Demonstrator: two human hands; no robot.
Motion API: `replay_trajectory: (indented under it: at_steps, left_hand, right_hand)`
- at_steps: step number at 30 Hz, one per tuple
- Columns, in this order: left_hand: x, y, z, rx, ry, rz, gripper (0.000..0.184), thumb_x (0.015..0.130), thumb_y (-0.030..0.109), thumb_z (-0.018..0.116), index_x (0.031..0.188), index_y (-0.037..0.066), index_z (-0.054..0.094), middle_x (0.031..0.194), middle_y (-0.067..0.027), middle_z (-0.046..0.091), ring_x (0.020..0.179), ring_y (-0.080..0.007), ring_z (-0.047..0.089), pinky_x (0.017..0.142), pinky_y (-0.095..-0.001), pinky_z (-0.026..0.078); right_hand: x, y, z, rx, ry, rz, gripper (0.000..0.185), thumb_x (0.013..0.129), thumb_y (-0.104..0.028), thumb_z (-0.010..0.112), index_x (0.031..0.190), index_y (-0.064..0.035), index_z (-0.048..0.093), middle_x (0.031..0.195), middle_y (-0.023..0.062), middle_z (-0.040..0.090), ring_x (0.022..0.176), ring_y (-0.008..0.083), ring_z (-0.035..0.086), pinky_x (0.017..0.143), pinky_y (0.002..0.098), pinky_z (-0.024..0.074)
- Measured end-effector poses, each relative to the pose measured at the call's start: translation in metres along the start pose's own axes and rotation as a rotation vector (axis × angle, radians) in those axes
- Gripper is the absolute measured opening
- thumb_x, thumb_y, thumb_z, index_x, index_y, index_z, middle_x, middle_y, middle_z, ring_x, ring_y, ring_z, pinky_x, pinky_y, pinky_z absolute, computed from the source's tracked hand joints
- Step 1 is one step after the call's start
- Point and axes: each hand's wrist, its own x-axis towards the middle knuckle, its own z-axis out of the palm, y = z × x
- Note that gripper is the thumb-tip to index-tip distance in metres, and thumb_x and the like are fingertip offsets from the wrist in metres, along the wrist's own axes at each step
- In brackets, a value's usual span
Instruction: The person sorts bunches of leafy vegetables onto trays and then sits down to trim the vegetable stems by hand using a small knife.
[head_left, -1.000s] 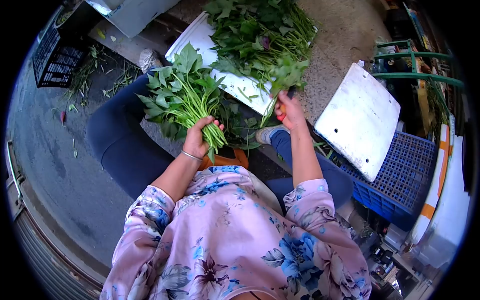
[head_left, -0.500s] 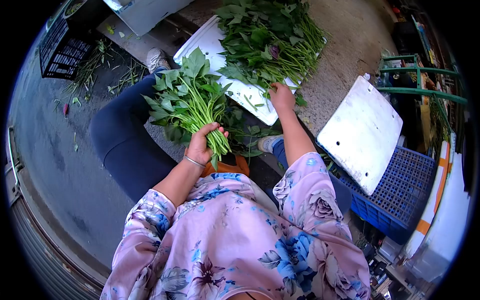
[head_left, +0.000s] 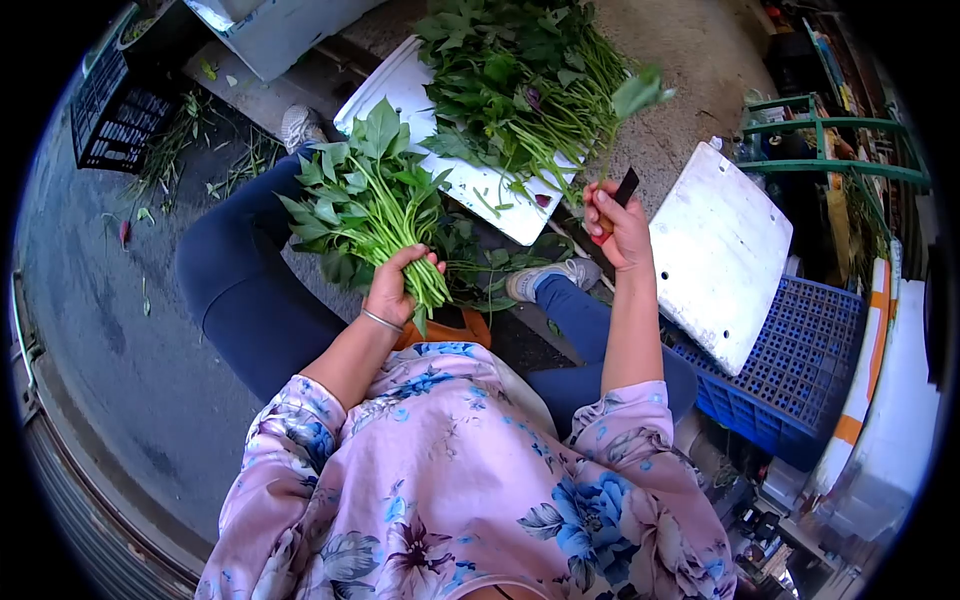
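Observation:
A thick bunch of leafy green stems (head_left: pixel 375 205) is gripped by my left hand (head_left: pixel 392 285), its leaves pointing up and away from me. My right hand (head_left: pixel 622 230) is closed around a small black-and-red knife-like tool (head_left: pixel 627 187); its black end sticks out at the upper right and red shows by the palm. A single leafy stem (head_left: pixel 640 92), blurred, rises from the same fingers. Beyond my hands, a large heap of leafy stems (head_left: pixel 520 80) lies on a white foam board (head_left: pixel 390 90), with short cut stem pieces (head_left: pixel 487 203) on its near part.
To the right, a white panel (head_left: pixel 720 255) leans on a blue plastic crate (head_left: pixel 800 350). Behind it stands a green frame (head_left: pixel 830 165). A black crate (head_left: pixel 120 115) and scattered stems (head_left: pixel 250 160) lie at the left. Something orange (head_left: pixel 450 328) sits between my legs.
My right hand has moved from the heap's edge toward me and right, raising one leafy stem. The black-and-red tool now shows in it. My left hand still holds the bunch.

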Motion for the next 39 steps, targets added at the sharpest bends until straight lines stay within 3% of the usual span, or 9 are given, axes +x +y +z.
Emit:
replay_trajectory:
  at_steps: [8, 9, 12, 14, 18, 20, 24, 33, 39]
  left_hand:
    - [0.001, 0.002, -0.004, 0.000, 0.004, -0.005, 0.006, 0.075, 0.006, 0.057, 0.076, 0.002, 0.053, 0.069, -0.0085, 0.057, 0.064, -0.0202, 0.057, 0.071, -0.0342, 0.051]
    - [0.001, 0.003, -0.001, 0.005, 0.002, -0.001, 0.006, 0.075, 0.006, 0.057, 0.076, 0.002, 0.052, 0.069, -0.0085, 0.057, 0.064, -0.0200, 0.057, 0.071, -0.0344, 0.051]
    - [0.001, 0.007, 0.003, 0.005, -0.021, 0.000, 0.006, 0.075, 0.006, 0.057, 0.076, 0.002, 0.052, 0.069, -0.0085, 0.057, 0.064, -0.0196, 0.057, 0.072, -0.0347, 0.051]
    - [0.001, 0.009, 0.003, -0.011, -0.015, 0.006, 0.006, 0.075, 0.005, 0.057, 0.077, 0.001, 0.053, 0.069, -0.0083, 0.057, 0.064, -0.0194, 0.057, 0.072, -0.0348, 0.051]
    - [-0.001, 0.009, 0.006, -0.020, -0.010, 0.008, 0.007, 0.074, 0.005, 0.057, 0.077, 0.000, 0.053, 0.069, -0.0095, 0.056, 0.063, -0.0193, 0.056, 0.071, -0.0349, 0.051]
    - [-0.003, 0.006, 0.008, -0.032, -0.022, -0.003, 0.007, 0.074, 0.005, 0.057, 0.077, 0.000, 0.053, 0.069, -0.0095, 0.056, 0.063, -0.0192, 0.056, 0.071, -0.0349, 0.051]
    - [-0.003, 0.004, 0.009, -0.025, -0.003, 0.014, 0.008, 0.074, 0.004, 0.057, 0.078, -0.001, 0.053, 0.069, -0.0096, 0.056, 0.063, -0.0192, 0.056, 0.070, -0.0347, 0.051]
    - [-0.001, 0.003, 0.002, -0.047, -0.030, 0.000, 0.010, 0.074, 0.005, 0.058, 0.080, -0.002, 0.055, 0.070, -0.0094, 0.057, 0.064, -0.0193, 0.056, 0.070, -0.0339, 0.051]
    - [0.001, 0.006, -0.001, -0.055, -0.059, -0.011, 0.011, 0.074, 0.005, 0.058, 0.081, -0.002, 0.055, 0.070, -0.0081, 0.057, 0.063, -0.0183, 0.056, 0.070, -0.0323, 0.051]
  right_hand:
    - [-0.023, 0.030, 0.038, -0.763, -0.497, 0.326, 0.026, 0.065, -0.013, 0.068, 0.090, -0.0060, 0.064, 0.072, -0.0025, 0.060, 0.052, 0.0034, 0.045, 0.044, 0.0178, 0.0329]
    - [-0.017, 0.036, 0.043, -0.751, -0.546, 0.326, 0.031, 0.067, -0.007, 0.066, 0.098, -0.0016, 0.062, 0.088, 0.0009, 0.064, 0.077, 0.0081, 0.056, 0.077, 0.0229, 0.0403]
    - [0.023, 0.044, 0.039, -0.644, 0.075, 0.355, 0.026, 0.075, -0.009, 0.059, 0.100, -0.0016, 0.059, 0.087, 0.0037, 0.063, 0.075, 0.0106, 0.057, 0.073, 0.0262, 0.0439]
    - [0.074, 0.097, -0.001, -0.731, 0.279, 0.004, 0.030, 0.074, -0.018, 0.061, 0.100, -0.0035, 0.059, 0.077, 0.0057, 0.062, 0.062, 0.0102, 0.054, 0.061, 0.0242, 0.0441]
    - [0.104, 0.136, -0.007, -1.191, 0.310, -0.157, 0.036, 0.066, -0.024, 0.068, 0.092, -0.0004, 0.059, 0.077, 0.0085, 0.061, 0.068, 0.0141, 0.056, 0.065, 0.0261, 0.0441]
    - [0.098, 0.126, 0.006, -1.166, 0.357, 0.117, 0.033, 0.065, -0.020, 0.070, 0.088, -0.0002, 0.059, 0.075, 0.0067, 0.060, 0.070, 0.0128, 0.056, 0.066, 0.0260, 0.0443]
    - [0.081, 0.100, 0.019, -1.056, 0.287, -0.038, 0.030, 0.066, -0.013, 0.068, 0.090, 0.0012, 0.057, 0.073, 0.0061, 0.060, 0.066, 0.0134, 0.057, 0.063, 0.0249, 0.0453]
    - [-0.017, -0.017, 0.027, 0.136, 0.085, -0.074, 0.028, 0.076, -0.010, 0.062, 0.099, 0.0005, 0.050, 0.080, 0.0125, 0.059, 0.058, 0.0142, 0.057, 0.039, 0.0185, 0.0387]
    - [-0.002, 0.034, 0.043, -0.119, 0.204, -0.060, 0.026, 0.075, -0.003, 0.062, 0.097, 0.0012, 0.051, 0.077, 0.0108, 0.059, 0.058, 0.0128, 0.057, 0.038, 0.0170, 0.0358]
